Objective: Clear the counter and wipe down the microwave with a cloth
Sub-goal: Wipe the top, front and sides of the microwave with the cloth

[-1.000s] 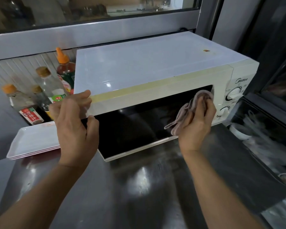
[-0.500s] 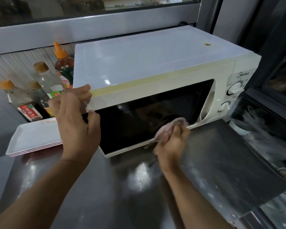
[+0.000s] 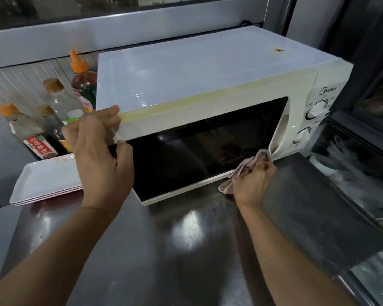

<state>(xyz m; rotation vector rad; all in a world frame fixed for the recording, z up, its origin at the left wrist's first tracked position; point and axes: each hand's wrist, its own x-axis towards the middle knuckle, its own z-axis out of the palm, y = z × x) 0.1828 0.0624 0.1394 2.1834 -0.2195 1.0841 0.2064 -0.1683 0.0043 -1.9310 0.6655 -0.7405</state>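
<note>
Two hands are on the microwave [image 3: 208, 89], which sits at the far side of the steel counter [image 3: 186, 250]. Your left hand [image 3: 100, 155] grips its upper left front corner. Your right hand [image 3: 252, 184] clutches the bunched pink cloth [image 3: 241, 171] against the door's lower right edge, near the handle.

White box-shaped microwave [image 3: 208, 85] with dark glass door, closed, standing upright on a shiny steel counter [image 3: 186, 250]. Crumpled pale pink cloth [image 3: 243, 168] pressed against the door's lower right corner, beside the handle.
</note>
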